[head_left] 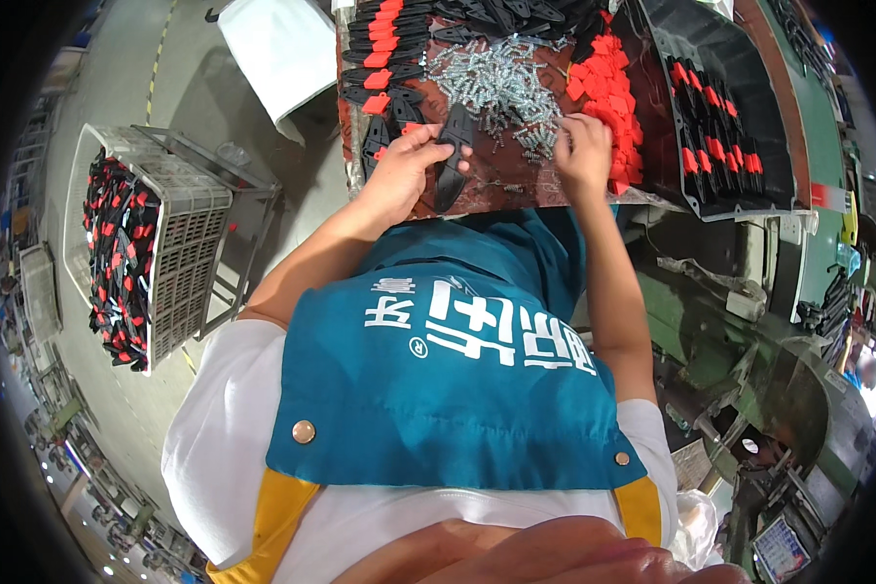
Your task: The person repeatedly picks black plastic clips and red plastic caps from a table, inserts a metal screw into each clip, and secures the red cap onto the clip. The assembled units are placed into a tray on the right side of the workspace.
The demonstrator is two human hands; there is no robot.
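Observation:
My left hand [405, 175] is closed around a flat, black plastic piece with pointed ends [451, 165], thumb on top, over the near edge of the brown work surface [501, 201]. My right hand [586, 156] has its fingers curled together between a heap of small silver metal pieces, like springs or screws [501, 83], and a pile of red plastic tabs [608, 88]. Whatever its fingertips hold is hidden. To the left, black pieces with red tabs [380, 60] lie in a row. More plain black pieces [516, 14] are heaped at the back.
A black bin [769, 185] at the right holds rows of black pieces with red tabs. On the left, a crate [180, 277] full of similar pieces rests on a metal stand. A white panel [273, 54] is beside the table's left edge. Green machinery [784, 389] is at my right.

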